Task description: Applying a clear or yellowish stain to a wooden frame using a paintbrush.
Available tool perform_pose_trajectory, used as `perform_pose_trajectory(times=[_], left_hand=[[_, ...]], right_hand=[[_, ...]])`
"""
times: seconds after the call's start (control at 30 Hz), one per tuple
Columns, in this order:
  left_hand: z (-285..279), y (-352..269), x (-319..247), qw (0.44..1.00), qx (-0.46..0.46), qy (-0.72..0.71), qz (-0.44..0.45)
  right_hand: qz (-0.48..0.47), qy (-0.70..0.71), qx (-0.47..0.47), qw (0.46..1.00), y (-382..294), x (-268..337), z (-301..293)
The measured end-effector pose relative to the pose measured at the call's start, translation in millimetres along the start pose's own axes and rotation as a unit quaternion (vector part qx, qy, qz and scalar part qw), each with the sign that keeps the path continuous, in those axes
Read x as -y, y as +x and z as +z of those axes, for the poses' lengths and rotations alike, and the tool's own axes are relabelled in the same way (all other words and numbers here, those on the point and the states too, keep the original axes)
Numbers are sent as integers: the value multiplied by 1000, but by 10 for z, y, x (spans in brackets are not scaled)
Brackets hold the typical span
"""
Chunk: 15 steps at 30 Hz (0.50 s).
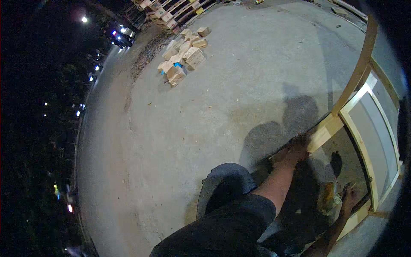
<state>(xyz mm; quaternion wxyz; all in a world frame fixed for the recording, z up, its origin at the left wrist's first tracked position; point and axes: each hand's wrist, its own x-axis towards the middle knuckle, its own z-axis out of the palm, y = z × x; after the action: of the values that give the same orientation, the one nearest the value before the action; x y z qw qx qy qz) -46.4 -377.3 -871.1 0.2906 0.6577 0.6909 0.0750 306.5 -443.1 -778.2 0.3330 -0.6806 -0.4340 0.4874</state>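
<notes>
My left hand [300, 147] is at the near end of a pale wooden board [326, 131], part of a wooden frame. Shadow hides how its fingers lie there. My right hand [350, 195] is inside the frame's open bay, and a small pale sliver [353, 185] sticks out at its fingertips. Left of that hand, a clear plastic bag [327, 205] with something orange-yellow in it rests on the floor. Past the bay, a pale wooden rail [361, 144] borders a greyish panel [372, 128].
A long wooden strip [359, 69] runs away from the frame. Wooden blocks [194, 56] lie heaped on the concrete floor [199, 128], with stacked pallets [173, 13] behind them. A lit vehicle [123, 37] stands at the dark roadside on the left.
</notes>
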Motion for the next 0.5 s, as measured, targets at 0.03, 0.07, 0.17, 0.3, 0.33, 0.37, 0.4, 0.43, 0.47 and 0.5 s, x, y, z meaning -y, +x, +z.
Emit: perform_pose_trajectory(times=[0.03,0.07,0.17,0.3,0.33,0.37,0.4,0.43,0.47,0.5], left_hand=[[19,-25,-69,1000,9,17,-4],[29,-47,-131,999,17,35,-9],[-26,-14,-326,997,63,-35,-5],[-170,-129,69,999,-27,-1,-25],[-145,-180,-41,999,-31,10,-19],[-159,-235,-125,999,-36,22,-15],[-276,-251,-216,999,-35,18,-11],[-520,-262,-217,999,12,-24,-29],[-662,-257,-350,994,72,-77,-33],[-776,-316,-500,993,79,-81,-27]], right_hand=[[14,15,-25,999,-83,113,18],[28,29,-50,998,-125,158,23],[-16,66,-64,996,-60,-70,-201],[-54,53,-91,993,-19,234,234],[-74,193,-112,972,-40,343,252],[-94,329,-127,931,-46,391,261],[-96,325,-131,932,42,302,143],[-55,305,-110,944,236,172,57],[-14,272,-109,956,349,36,-126],[-13,267,-117,956,394,-32,-208]])
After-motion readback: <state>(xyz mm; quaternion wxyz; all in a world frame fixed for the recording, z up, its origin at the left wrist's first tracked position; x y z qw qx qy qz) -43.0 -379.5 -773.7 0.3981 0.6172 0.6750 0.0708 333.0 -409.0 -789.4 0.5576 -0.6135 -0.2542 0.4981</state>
